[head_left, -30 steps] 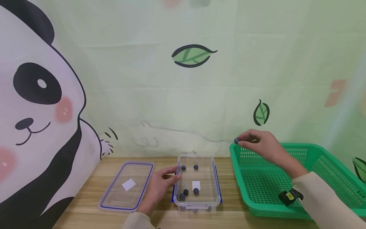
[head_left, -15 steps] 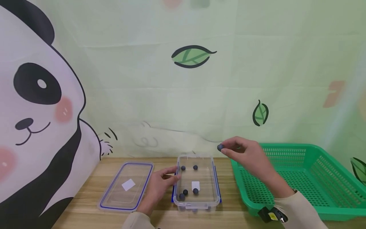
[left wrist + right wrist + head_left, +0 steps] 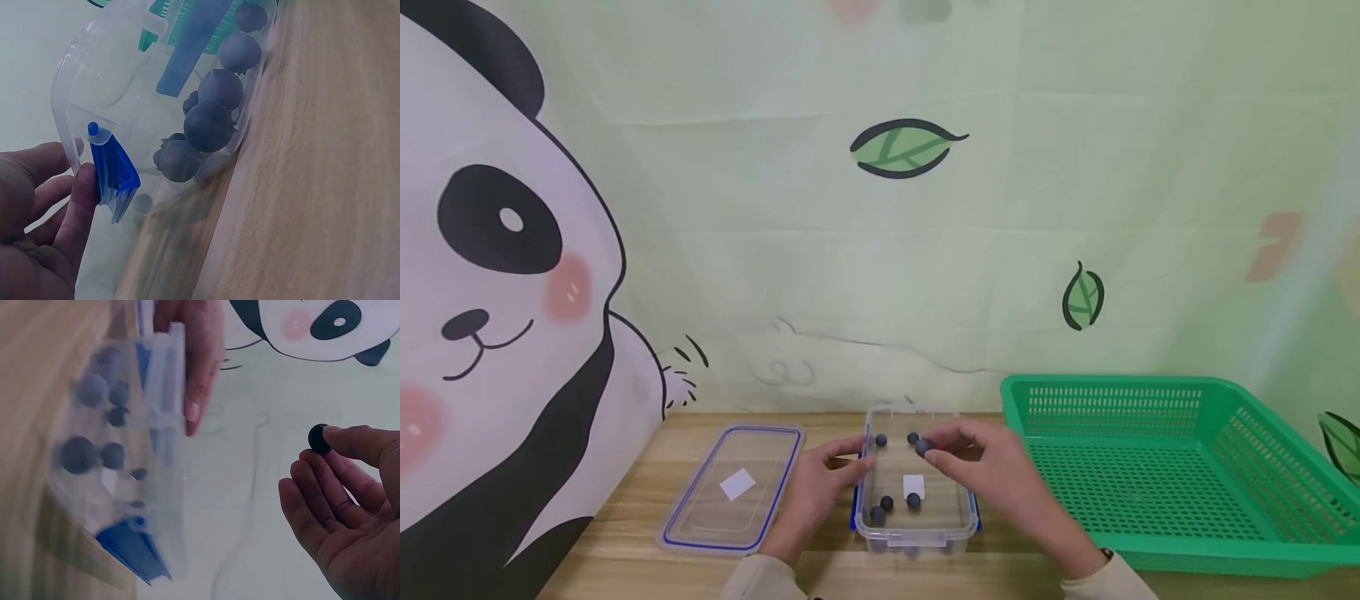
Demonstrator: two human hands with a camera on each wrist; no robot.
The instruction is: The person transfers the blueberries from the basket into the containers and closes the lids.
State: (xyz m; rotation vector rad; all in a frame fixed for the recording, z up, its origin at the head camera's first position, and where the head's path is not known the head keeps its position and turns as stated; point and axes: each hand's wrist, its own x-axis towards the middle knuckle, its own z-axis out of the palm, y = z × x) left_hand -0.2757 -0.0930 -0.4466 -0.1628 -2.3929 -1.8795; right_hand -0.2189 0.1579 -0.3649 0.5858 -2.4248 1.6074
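Note:
My right hand (image 3: 996, 471) pinches a dark blueberry (image 3: 923, 448) between thumb and fingertips, over the far right part of a clear plastic container (image 3: 925, 533). In the right wrist view this blueberry (image 3: 318, 439) shows apart from the box wall. Several other blueberries (image 3: 209, 125) lie on the container's floor, some with their crowns visible. At the container's left side, my left hand (image 3: 820, 487) holds the rim, fingertips on either side of the wall near a blue clip (image 3: 112, 169). A white square (image 3: 913, 486) shows in the container.
A clear lid with a blue seal (image 3: 730, 517) and a white square (image 3: 737, 483) lies left of the left hand. The green slotted basket (image 3: 1150, 483) stands on the right. Behind the wooden table (image 3: 625, 517) hangs a panda-printed cloth (image 3: 775, 250).
My right hand has moved left and down from above the green basket's rim to over the container, with the blueberry in its fingertips. The left hand has stayed at the container's side.

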